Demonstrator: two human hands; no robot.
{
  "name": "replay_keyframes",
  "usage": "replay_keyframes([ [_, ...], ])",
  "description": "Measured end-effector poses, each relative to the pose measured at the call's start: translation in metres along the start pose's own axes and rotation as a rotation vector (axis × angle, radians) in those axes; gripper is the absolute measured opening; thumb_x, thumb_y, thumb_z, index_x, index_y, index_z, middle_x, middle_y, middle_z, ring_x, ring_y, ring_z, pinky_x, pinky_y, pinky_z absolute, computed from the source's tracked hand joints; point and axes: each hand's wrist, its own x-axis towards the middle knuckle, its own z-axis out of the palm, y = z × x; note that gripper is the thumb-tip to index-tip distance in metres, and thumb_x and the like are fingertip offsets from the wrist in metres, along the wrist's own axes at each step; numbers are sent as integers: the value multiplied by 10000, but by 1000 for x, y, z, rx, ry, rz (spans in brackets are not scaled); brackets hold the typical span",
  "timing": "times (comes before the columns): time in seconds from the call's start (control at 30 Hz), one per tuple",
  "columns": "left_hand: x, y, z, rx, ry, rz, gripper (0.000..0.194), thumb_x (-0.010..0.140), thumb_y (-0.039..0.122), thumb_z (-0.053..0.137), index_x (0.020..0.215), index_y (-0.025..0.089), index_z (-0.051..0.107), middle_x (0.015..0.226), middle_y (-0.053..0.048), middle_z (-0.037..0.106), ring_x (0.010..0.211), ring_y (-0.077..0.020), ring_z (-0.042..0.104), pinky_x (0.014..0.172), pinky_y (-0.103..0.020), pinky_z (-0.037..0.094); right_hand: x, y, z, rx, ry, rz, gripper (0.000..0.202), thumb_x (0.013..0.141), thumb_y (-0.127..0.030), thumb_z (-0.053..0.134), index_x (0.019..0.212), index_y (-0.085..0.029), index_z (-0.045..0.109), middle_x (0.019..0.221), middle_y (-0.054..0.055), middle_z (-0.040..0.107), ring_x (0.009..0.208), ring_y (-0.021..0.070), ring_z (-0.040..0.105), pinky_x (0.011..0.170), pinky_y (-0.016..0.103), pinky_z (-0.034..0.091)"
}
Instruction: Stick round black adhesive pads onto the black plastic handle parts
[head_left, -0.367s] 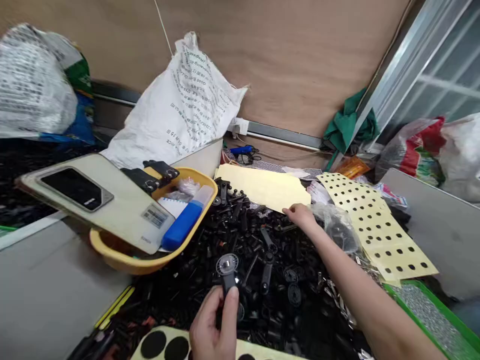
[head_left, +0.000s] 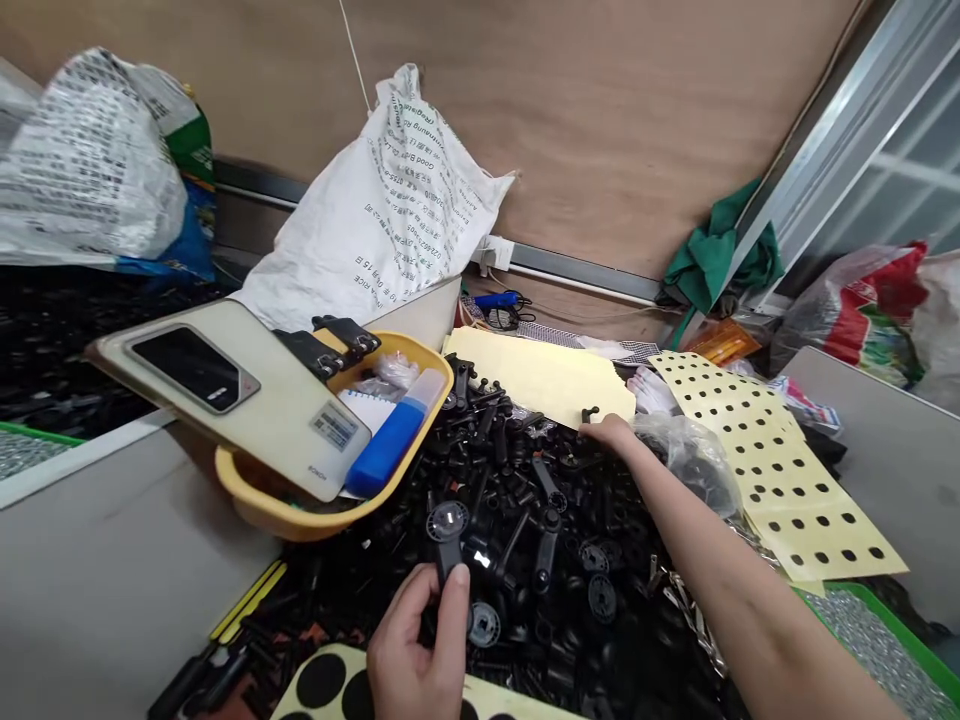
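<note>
My left hand [head_left: 420, 640] pinches a dark plastic arm-shaped part [head_left: 448, 545] between thumb and finger, its round, toothed-looking disc end pointing up. Farther back, my right hand [head_left: 611, 434] is closed at the near edge of a pale yellow sheet [head_left: 536, 372]. A small black knobbed part [head_left: 589, 413] sticks up from its fingertips. Between and below the hands spreads a heap of loose black plastic parts [head_left: 517, 470], among them arms and round discs [head_left: 601, 597]. Under my left wrist lies a yellow sheet with large black round pads [head_left: 321, 680].
On the left, a yellow basket [head_left: 442, 400] holds a phone [head_left: 300, 420] and a blue-and-clear case [head_left: 386, 450]. Yellow sheets with small black dots [head_left: 780, 450], a clear plastic bag [head_left: 694, 465] and a green tray of small metal pieces [head_left: 870, 635] lie right. White sack [head_left: 390, 200] behind.
A small black knobbed part now shows at my right fingertips, where only the sheet's edge showed before. My left hand keeps hold of its part. The view has shifted slightly left.
</note>
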Motion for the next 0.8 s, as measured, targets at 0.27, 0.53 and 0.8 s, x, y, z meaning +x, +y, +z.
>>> replay_keyframes([
  [0.27, -4, 2, 2, -29, -20, -37, 266, 804, 370, 586, 606, 194, 561, 577, 16, 514, 574, -136, 489, 542, -205, 415, -105, -4, 9, 164, -346, -522, 204, 714, -303, 800, 790, -162, 674, 681, -43, 650, 629, 121, 604, 549, 202, 458],
  [0.53, -4, 1, 4, -31, -1, -79, 311, 776, 431, 617, 585, 200, 533, 569, 27, 474, 578, -130, 469, 512, -190, 384, -68, -1, 24, -16, -21, -407, 248, 952, -308, 555, 1155, -169, 593, 1195, 85, 600, 1021, 221, 608, 869, 427, 506],
  [0.8, -1, -9, 6, -6, 17, -76, 322, 758, 485, 632, 617, 200, 580, 561, 27, 513, 580, -140, 496, 579, -205, 423, -91, -6, 32, -111, 144, -310, 255, 938, -279, 577, 1162, -158, 592, 1217, 104, 586, 1087, 252, 578, 922, 467, 473],
])
